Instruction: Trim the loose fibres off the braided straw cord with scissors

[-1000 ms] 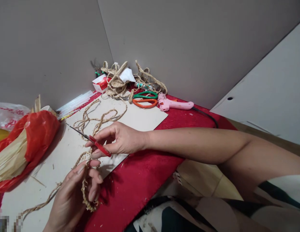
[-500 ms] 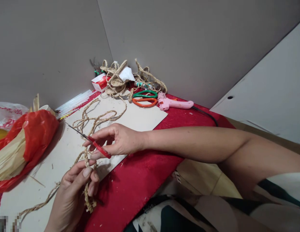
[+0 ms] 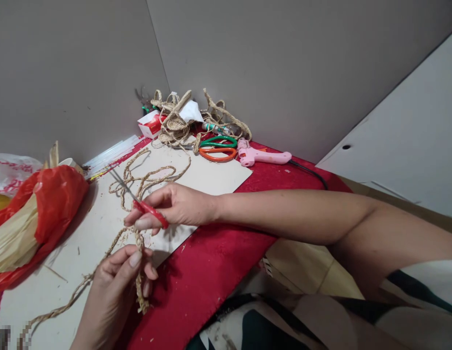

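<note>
My left hand [image 3: 124, 274] pinches a braided straw cord [image 3: 139, 287] between thumb and fingers, its frayed end hanging below them. Just above it, my right hand [image 3: 171, 209] has red-handled scissors [image 3: 150, 214] hooked on its fingers, the thin blades pointing up and to the left. The right thumb and fingertips close near the upper part of the cord; whether they grip it is hard to see. From there the cord runs left and down across the pale board [image 3: 65, 272], while more of it loops loosely behind the right hand.
Left stands a red plastic bag [image 3: 61, 194] of dry husks [image 3: 18, 238]. Along the back lie clear glue sticks [image 3: 113, 155], a heap of braided cord [image 3: 175, 126], green-and-orange-handled scissors [image 3: 217, 154] and a pink glue gun [image 3: 266, 156] with a black cable. Grey walls rise behind.
My left hand has shifted slightly right and the cord's frayed end has moved right with it. The scissors in my right hand have turned, their blades now pointing more upward.
</note>
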`<state>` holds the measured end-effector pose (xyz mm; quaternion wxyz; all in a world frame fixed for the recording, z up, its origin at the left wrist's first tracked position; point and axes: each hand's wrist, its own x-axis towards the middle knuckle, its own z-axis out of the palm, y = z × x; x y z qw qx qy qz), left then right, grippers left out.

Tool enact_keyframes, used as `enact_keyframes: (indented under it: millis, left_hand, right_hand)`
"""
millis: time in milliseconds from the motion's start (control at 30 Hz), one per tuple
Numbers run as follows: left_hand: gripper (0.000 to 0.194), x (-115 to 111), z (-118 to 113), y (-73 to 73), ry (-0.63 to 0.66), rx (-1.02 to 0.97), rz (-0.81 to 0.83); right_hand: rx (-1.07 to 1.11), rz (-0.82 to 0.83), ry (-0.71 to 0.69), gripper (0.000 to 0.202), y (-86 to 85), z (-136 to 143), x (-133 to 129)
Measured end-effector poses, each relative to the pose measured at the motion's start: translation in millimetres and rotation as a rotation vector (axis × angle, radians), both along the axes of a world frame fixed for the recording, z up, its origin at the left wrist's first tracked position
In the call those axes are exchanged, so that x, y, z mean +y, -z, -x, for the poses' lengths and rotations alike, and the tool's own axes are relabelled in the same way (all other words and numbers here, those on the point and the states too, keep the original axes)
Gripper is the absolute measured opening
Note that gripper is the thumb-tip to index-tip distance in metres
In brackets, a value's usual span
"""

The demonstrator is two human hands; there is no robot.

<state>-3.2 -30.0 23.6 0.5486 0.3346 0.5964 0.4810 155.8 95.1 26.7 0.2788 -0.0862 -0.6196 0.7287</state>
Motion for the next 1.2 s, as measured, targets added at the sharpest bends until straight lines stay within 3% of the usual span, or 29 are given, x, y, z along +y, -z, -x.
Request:
enact_keyframes:
  millis: [200, 600, 733, 867, 1067, 1200]
  left_hand:
    - [0.025, -3.4, -5.5, -10.3, -0.051, -0.052, -0.020]
    - [0.020, -5.2, 13.4, 8.3, 0.000, 0.106, -0.049]
    - [0.020, -5.2, 20.3, 11.8, -0.071, 0.078, -0.054]
    - [0.022, -1.0, 14.5, 9.1, -0.206, 0.081, -0.038]
    - [0.025, 5.9, 10.6, 7.2, -0.345, 0.099, -0.065]
    - [0.024, 5.7, 13.6, 8.0, -0.353, 0.103, -0.062]
  right_hand:
    - [0.110, 0.074, 0.116, 0.041, -4.9, -1.5, 10.3]
    - [0.102, 0.003, 0.200, 0.040, -12.4, -7.4, 13.8]
    - [0.041, -0.054, 0.196, 0.038, -4.9, -4.1, 22.2]
    - [-0.167, -0.195, 0.253, 0.035, 1.7, -4.6, 31.5]
    - [-0.215, -0.481, 0.370, 0.035, -5.9, -12.7, 30.2]
    - [-0.160, -0.353, 0.407, 0.033, -17.2, -18.5, 28.0]
